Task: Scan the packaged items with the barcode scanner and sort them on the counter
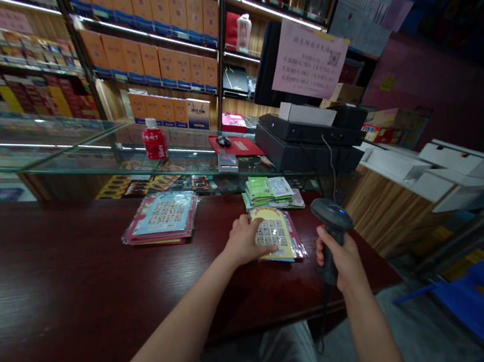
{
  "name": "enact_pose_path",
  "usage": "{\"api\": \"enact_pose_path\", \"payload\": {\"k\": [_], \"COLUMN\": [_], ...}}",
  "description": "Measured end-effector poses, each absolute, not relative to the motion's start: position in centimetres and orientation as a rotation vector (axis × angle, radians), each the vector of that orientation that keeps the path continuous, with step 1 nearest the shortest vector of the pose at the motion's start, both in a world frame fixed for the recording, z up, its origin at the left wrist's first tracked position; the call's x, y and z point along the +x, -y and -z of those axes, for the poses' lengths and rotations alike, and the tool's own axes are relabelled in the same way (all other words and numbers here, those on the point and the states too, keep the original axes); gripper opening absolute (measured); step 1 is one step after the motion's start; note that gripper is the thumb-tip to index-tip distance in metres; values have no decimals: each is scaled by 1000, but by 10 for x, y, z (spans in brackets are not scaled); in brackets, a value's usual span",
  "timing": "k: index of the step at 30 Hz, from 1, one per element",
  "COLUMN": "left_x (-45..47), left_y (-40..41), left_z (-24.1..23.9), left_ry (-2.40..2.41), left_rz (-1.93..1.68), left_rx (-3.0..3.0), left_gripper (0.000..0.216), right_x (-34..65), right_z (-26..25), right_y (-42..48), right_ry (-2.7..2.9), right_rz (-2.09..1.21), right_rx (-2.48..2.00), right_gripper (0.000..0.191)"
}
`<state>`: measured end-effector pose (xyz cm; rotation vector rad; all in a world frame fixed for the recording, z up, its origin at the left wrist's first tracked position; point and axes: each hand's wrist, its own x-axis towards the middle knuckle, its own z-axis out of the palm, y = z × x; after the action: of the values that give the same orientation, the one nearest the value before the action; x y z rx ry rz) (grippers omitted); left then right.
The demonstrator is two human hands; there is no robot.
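Note:
My right hand (343, 258) is wrapped round the handle of a dark barcode scanner (332, 213), held upright near the table's right edge. A small blue light shows on its head. My left hand (247, 238) grips the left side of a yellow plastic-wrapped packet (277, 232) printed with a grid of small pictures, its thumb lying on top. This packet tops a small stack on the table. Further left is another stack of similar packets, with a light blue packet (168, 213) uppermost. Small green packets (263, 190) lie piled just behind the yellow one.
Behind the dark red wooden table (43, 271) is a glass counter (103, 144) bearing a red bottle (154, 140), a mouse (223, 140) and a black cash drawer (306, 149). A blue chair (478, 297) stands at right. Boxed goods fill the back shelves.

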<state>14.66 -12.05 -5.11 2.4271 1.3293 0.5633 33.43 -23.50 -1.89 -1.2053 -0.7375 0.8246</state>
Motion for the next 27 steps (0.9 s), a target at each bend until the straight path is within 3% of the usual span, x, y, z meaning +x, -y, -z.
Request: {"api": "enact_pose_path", "payload": {"k": [4,10,13,19,24,27], "left_x": [148,151,148,109,44,13], "left_y": [117,114,109,80,65,66], "left_z": [62,74,67,35,24,26], "left_ry": [-1174,-1153,-1164,-1561,-2040,-2350], "left_rz": [-424,-463,-524,-564,-572,-570], "left_rx": [2487,2529,2545,2604,2460,2179], "left_gripper": [110,109,99,53,40,45], "right_x": [334,331,329,327,324,320], "right_z": [19,20,20,18,19,20], "right_y": [234,234,234,235,234,231], "right_ry": [731,754,768,780,793,793], "right_rz": [-830,-831,-843,-864,-873,-879], "right_rx": [-1219,-1218,-1206,-1193,-1180,-1197], "right_gripper": [41,40,40,42,41,42]}}
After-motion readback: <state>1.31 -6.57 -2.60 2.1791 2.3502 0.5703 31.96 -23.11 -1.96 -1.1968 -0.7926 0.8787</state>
